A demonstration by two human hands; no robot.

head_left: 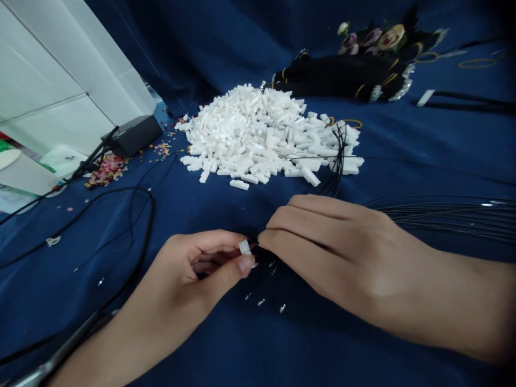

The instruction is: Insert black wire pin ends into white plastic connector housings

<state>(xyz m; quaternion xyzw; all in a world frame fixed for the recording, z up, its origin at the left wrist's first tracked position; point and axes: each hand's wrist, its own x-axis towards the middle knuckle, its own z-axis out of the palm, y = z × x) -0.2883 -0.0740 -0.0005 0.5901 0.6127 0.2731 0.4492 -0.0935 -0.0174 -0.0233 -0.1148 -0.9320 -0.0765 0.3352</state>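
A small white plastic block [244, 248] sits just below the middle of the frame, pinched between the left hand's [217, 260] thumb and fingers. It stands tilted, upper end leaning left (its lower part is hidden by the thumb). Thin black wires [439, 217] spread loosely at the right, reaching the frame's edge.

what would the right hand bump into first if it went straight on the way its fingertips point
Most likely the white connector housing pinched in the left hand, just beyond the right hand's fingertips, though a single view leaves the depth uncertain.
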